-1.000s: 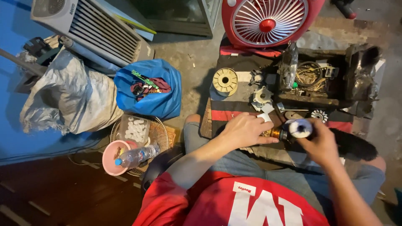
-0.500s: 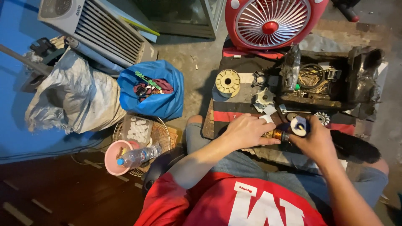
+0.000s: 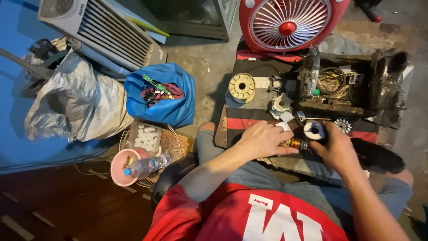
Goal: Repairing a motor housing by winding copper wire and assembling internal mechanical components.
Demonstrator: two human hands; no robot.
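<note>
Left hand [image 3: 263, 139] pinches copper-wound motor coil [image 3: 295, 143] over lap, at striped mat [image 3: 249, 120] edge. Right hand [image 3: 336, 149] grips white-capped end [image 3: 314, 130], possibly tape roll. Risk: fine winding snags, coil slips floorward.

Informal floor-level repair workshop: dismantled red fan [image 3: 289, 22], wire spool [image 3: 241, 87], motor parts [image 3: 281, 103] and an air cooler [image 3: 96, 29] crowd the concrete.

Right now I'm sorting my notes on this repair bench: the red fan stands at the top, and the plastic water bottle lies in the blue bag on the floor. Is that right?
Not quite. The plastic water bottle lies across the pink bowl, not in the blue bag, as the head view shows. The bag holds a green circuit board. The red fan does stand at the top.
</note>
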